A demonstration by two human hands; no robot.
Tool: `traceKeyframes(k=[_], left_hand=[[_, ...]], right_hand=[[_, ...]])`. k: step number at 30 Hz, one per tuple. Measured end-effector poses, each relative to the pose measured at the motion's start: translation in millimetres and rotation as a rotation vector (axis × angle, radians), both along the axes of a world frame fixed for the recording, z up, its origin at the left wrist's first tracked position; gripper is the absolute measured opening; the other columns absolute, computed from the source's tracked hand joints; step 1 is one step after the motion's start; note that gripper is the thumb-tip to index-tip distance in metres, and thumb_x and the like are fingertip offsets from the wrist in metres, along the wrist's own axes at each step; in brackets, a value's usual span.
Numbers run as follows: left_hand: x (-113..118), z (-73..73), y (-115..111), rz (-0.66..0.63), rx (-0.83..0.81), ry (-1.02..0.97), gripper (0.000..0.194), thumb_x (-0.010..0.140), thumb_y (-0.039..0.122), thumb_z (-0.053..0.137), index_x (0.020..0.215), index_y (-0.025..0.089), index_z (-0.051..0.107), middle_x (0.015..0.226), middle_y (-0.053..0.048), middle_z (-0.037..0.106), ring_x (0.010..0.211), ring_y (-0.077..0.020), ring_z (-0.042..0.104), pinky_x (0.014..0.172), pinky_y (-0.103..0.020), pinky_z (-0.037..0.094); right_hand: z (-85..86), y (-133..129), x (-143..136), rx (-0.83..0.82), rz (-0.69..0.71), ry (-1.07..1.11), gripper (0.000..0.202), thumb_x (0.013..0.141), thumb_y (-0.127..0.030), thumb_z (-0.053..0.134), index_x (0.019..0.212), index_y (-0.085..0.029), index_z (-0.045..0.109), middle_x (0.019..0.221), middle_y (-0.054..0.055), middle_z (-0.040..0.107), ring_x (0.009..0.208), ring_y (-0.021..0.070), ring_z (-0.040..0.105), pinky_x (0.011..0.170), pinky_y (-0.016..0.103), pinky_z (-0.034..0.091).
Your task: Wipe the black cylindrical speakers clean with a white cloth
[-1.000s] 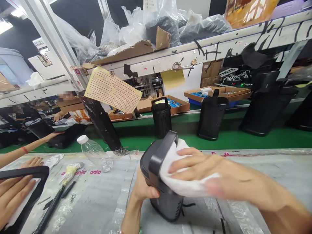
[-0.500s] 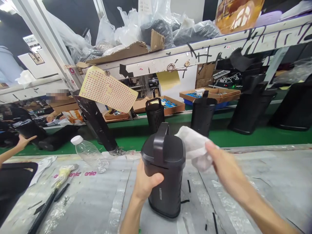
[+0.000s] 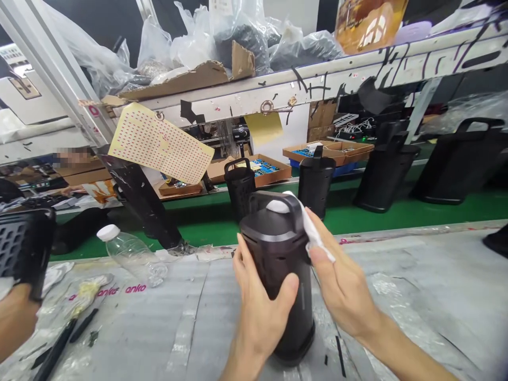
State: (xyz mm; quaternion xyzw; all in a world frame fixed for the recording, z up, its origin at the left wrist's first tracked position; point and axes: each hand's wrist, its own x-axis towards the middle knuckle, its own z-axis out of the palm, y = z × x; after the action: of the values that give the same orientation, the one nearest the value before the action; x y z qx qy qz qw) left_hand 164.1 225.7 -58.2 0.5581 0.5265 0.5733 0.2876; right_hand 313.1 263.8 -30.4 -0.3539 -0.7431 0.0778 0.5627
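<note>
A black portable speaker (image 3: 299,296) with a carry handle on top stands slightly tilted on the grey covered bench in front of me. My left hand (image 3: 264,312) wraps around its near left side, with the thumb across the front. In my right hand (image 3: 345,286) is a white cloth (image 3: 313,238), pinched between thumb and fingers. The cloth lies against the speaker's upper right side and passes under the handle onto the top. Its far fingers are partly hidden behind the cloth and speaker.
Several black speakers (image 3: 384,172) line the green strip behind. A clear plastic bottle (image 3: 130,254) lies at left, near a brush (image 3: 75,312). Another person's hand (image 3: 18,317) holds a black perforated housing (image 3: 26,243) at the left edge. Above runs a shelf (image 3: 222,100) with plastic bags.
The speaker has been turned, so its handle faces another way. My right hand has brought the cloth onto its top. At left, another person's hand has come nearer with a black housing.
</note>
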Motion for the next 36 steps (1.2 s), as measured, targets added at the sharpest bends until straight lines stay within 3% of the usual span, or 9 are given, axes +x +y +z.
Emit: traceKeyframes(k=[3,5,9,13,16,21,26,32,36], left_hand=[[-1.5,-6.3,-0.3,-0.080,0.063,-0.043,0.099,0.083,0.053,0.067,0.156,0.029,0.005,0.152,-0.014,0.029,0.143,-0.0329,0.031,0.118,-0.051,0.025],[-0.6,-6.1,4.7,-0.229,0.063,-0.146,0.111,0.070,0.058,0.077,0.154,0.025,0.013,0.144,-0.016,0.040,0.134,-0.0345,0.044,0.113,-0.051,0.034],[10.3,-1.3,15.1,-0.592,0.052,-0.294,0.111,0.056,0.053,0.088,0.145,0.017,0.032,0.133,-0.019,0.055,0.124,-0.0360,0.056,0.108,-0.050,0.044],[19.2,3.2,13.2,-0.391,0.156,-0.220,0.110,0.054,0.038,0.089,0.146,0.020,0.031,0.133,-0.014,0.057,0.122,-0.0324,0.058,0.107,-0.045,0.046],[18.5,10.1,9.9,-0.156,0.095,-0.079,0.118,0.049,0.028,0.088,0.149,0.022,0.026,0.137,-0.011,0.056,0.126,-0.0311,0.055,0.109,-0.044,0.044],[16.6,18.8,10.0,0.090,0.016,-0.047,0.121,0.052,0.027,0.086,0.153,0.024,0.019,0.143,-0.011,0.052,0.131,-0.0310,0.052,0.114,-0.049,0.038],[19.2,19.1,9.1,0.103,-0.056,-0.055,0.129,0.051,0.041,0.090,0.154,0.027,0.013,0.146,-0.013,0.049,0.129,-0.0334,0.054,0.110,-0.051,0.044],[25.8,27.8,6.9,0.160,-0.093,0.014,0.123,0.053,0.025,0.086,0.154,0.028,0.015,0.147,-0.010,0.049,0.134,-0.0304,0.050,0.111,-0.048,0.042],[29.9,27.2,5.2,0.177,-0.124,0.049,0.127,0.053,0.026,0.086,0.154,0.033,0.010,0.151,-0.006,0.044,0.139,-0.0271,0.043,0.117,-0.047,0.035]], right_hand=[[4.1,5.4,7.5,-0.255,-0.002,0.279,0.048,0.104,-0.047,0.035,0.143,-0.023,0.052,0.140,0.003,0.055,0.135,0.0213,0.046,0.116,0.038,0.037],[4.5,8.5,10.8,-0.391,0.065,0.487,0.053,0.099,-0.061,0.040,0.123,-0.023,0.068,0.113,0.004,0.070,0.114,0.0242,0.061,0.101,0.036,0.051],[-4.3,10.1,18.4,-0.532,0.221,0.722,0.048,0.086,-0.069,0.059,0.089,-0.024,0.075,0.077,-0.002,0.070,0.077,0.0180,0.064,0.068,0.024,0.056],[-15.6,8.4,24.5,-0.564,0.247,0.803,0.040,0.089,-0.061,0.061,0.086,-0.024,0.075,0.080,-0.002,0.070,0.079,0.0175,0.064,0.070,0.023,0.054],[-19.4,4.6,24.7,-0.478,0.244,0.774,0.039,0.098,-0.052,0.049,0.107,-0.024,0.074,0.100,0.001,0.073,0.095,0.0217,0.066,0.080,0.030,0.056],[-8.3,-11.3,18.9,0.020,0.173,0.127,0.048,0.104,-0.025,0.035,0.151,-0.028,0.040,0.151,0.000,0.043,0.142,0.0215,0.034,0.117,0.038,0.029],[17.8,-15.3,9.4,0.332,0.107,-0.320,0.042,0.101,-0.019,0.037,0.141,-0.012,0.046,0.140,0.007,0.054,0.137,0.0200,0.039,0.118,0.037,0.017],[35.0,4.8,24.4,-0.019,0.137,-0.140,0.036,0.105,-0.030,0.036,0.129,-0.025,0.063,0.136,-0.003,0.058,0.129,0.0153,0.048,0.110,0.028,0.032],[42.1,11.9,48.6,-0.329,0.065,0.131,0.041,0.104,-0.046,0.036,0.115,-0.030,0.073,0.115,0.000,0.070,0.102,0.0202,0.064,0.082,0.030,0.050]])
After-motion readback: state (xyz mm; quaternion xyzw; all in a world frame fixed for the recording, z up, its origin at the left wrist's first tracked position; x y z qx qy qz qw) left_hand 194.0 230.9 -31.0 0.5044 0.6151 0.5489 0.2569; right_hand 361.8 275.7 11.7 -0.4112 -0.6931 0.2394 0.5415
